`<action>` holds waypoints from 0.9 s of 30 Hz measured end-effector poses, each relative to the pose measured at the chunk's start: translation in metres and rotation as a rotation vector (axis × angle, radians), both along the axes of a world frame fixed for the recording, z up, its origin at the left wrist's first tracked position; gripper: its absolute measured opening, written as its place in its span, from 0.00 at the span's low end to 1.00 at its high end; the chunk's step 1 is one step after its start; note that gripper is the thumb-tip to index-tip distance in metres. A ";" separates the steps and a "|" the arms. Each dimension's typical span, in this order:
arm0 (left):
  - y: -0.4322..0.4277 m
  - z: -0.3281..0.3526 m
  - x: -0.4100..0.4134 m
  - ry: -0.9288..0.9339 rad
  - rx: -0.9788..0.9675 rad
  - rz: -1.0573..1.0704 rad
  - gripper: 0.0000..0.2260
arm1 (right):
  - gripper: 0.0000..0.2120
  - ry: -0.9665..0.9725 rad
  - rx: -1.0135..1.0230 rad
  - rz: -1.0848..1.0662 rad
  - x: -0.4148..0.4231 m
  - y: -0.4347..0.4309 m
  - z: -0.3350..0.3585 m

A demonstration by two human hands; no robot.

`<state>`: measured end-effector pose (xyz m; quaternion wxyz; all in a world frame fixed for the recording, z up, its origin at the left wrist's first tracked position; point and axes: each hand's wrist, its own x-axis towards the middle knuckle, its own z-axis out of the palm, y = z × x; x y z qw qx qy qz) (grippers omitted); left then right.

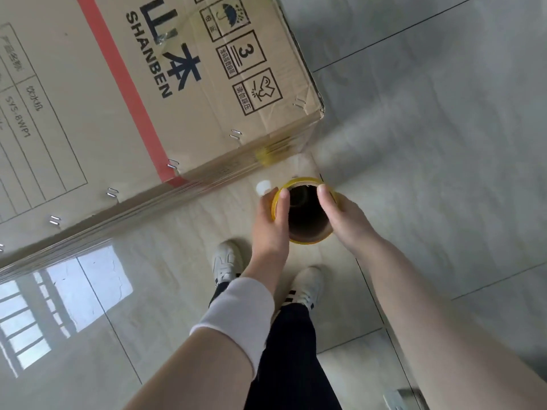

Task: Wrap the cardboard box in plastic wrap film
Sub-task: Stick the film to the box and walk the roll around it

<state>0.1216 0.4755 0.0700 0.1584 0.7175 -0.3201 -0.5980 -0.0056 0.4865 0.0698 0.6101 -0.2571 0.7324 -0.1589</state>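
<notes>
Seen from the head camera, the box (148,84) fills the upper left of the frame, standing on the tiled floor (444,143). At centre, both hands hold the film roll (306,233) end-on, its yellow-rimmed core open towards the camera. The left hand (270,214) grips the left rim, thumb hooked over the edge. The right hand (343,214) grips the right rim the same way. The film (133,220) stretches from the roll leftwards along the box's lower edge. Two white shoes (226,261) show below the hands.
</notes>
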 end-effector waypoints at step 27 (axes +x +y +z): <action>0.036 0.004 0.126 0.047 0.043 -0.002 0.25 | 0.13 -0.077 -0.003 -0.157 0.121 0.034 0.001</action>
